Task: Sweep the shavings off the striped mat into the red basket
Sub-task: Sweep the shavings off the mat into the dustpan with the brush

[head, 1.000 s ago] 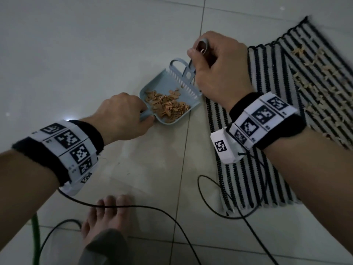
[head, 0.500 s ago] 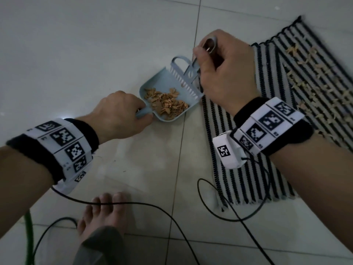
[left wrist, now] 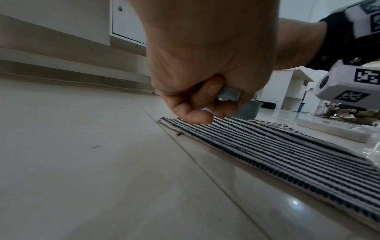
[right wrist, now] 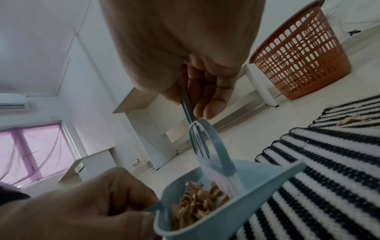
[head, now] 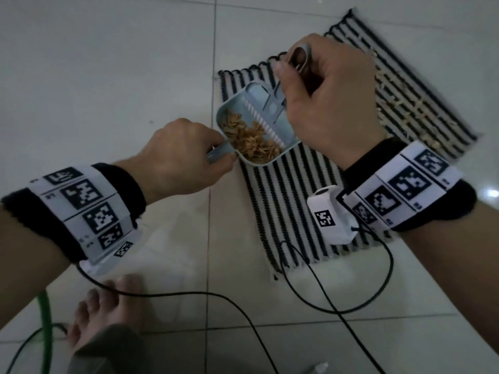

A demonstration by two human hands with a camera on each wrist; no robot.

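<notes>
A small pale-blue dustpan (head: 287, 136) holds a heap of brown shavings (head: 251, 139) over the near-left part of the striped mat (head: 286, 201). My left hand (head: 178, 160) grips the dustpan's handle (left wrist: 229, 95). My right hand (head: 324, 103) grips the handle of a small blue brush (head: 272, 106), whose white bristles rest inside the dustpan (right wrist: 257, 193) against the shavings (right wrist: 197, 198). More shavings (head: 399, 101) lie scattered on the mat's far right. The red basket (right wrist: 302, 55) stands on the floor beyond the mat (right wrist: 329, 162), seen only in the right wrist view.
Pale floor tiles (head: 94, 76) surround the mat. Black cables (head: 189, 295) and a green hose (head: 44, 319) trail across the floor near my bare foot (head: 108, 306). White furniture (right wrist: 144, 116) and a wall stand beyond the mat.
Both hands have carried the dustpan and brush to the right, from the bare tiles onto the mat's left part. The shavings stay in the pan.
</notes>
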